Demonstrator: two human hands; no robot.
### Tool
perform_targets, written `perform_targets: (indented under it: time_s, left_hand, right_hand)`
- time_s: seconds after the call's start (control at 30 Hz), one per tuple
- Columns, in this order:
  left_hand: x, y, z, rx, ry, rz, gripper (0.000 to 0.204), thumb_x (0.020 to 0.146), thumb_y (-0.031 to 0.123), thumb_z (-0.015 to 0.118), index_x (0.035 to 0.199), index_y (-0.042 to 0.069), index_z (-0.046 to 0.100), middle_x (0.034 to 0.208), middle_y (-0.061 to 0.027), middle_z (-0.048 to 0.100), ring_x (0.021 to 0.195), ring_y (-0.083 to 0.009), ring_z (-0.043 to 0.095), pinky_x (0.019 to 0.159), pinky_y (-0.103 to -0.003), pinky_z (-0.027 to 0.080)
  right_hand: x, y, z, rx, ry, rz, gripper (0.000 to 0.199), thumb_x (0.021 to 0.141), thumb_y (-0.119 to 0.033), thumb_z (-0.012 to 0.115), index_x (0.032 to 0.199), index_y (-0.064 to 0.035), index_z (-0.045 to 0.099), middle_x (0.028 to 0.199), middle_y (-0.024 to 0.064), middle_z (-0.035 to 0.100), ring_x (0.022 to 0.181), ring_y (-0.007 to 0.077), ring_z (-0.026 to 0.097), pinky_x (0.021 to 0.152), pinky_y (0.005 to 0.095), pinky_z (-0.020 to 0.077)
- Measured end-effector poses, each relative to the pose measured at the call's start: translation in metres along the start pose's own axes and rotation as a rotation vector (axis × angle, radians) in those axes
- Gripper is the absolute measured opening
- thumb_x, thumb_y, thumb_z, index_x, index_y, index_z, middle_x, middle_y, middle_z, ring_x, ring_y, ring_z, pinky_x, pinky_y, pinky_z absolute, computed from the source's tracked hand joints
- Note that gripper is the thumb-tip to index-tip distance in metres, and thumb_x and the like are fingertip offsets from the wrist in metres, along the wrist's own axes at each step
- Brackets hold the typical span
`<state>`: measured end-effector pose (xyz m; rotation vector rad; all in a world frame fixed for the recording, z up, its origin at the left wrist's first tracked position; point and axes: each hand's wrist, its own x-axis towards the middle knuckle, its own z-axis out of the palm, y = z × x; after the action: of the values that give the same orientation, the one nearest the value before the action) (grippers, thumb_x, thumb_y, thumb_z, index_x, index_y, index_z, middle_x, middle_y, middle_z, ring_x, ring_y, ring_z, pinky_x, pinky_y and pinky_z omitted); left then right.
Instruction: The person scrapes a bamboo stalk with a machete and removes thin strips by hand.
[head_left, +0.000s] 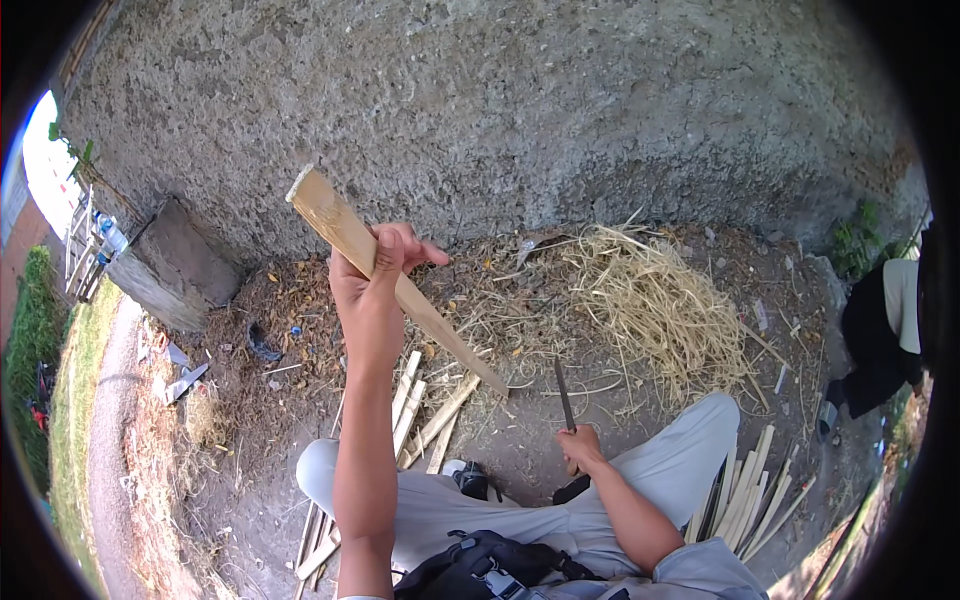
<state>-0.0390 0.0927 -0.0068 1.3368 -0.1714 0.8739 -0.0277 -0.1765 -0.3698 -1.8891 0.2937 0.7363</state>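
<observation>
Slat of pale wood [338, 222] slants in front of the rough wall [560, 90], clamped in the left hand [372, 280], its lower end toward the ground. The right hand [581, 446], well apart, grips a long dark-bladed knife [565, 395], not touching the slat. Narrower strips [745, 490] and a shavings heap [660, 300] suggest much cutting is done; this wide slat looks unsplit.

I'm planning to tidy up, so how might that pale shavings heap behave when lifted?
The shavings heap looks loose and thin-stranded, so probably light for its bulk. Its curls suggest floppy, springy handling. Ends straying past its edge may trail or drop.
</observation>
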Motion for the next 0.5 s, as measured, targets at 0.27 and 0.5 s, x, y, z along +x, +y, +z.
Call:
perform_targets:
  time_s: [0.27,0.5]
  left_hand:
    - [0.005,0.015,-0.015,-0.23,0.155,0.049,0.01,0.092,0.002,0.054,0.097,0.01,0.05,0.065,-0.0008,0.044,0.052,-0.0072,0.035,0.051,-0.025,0.03]
    - [0.009,0.011,-0.013,-0.316,0.179,-0.039,0.007,0.087,0.009,0.055,0.093,0.005,0.053,0.059,0.0006,0.037,0.051,-0.0086,0.032,0.051,-0.026,0.028]
  right_hand:
    - [0.013,0.006,-0.003,-0.016,0.023,-0.055,0.019,0.082,-0.019,0.061,0.076,-0.001,0.062,0.058,0.0068,0.058,0.045,0.0159,0.056,0.043,0.0336,0.0432]
    - [0.016,0.008,-0.002,0.004,0.029,-0.006,0.021,0.085,-0.02,0.06,0.077,-0.0008,0.063,0.056,0.0072,0.058,0.044,0.0162,0.055,0.042,0.0339,0.0418]
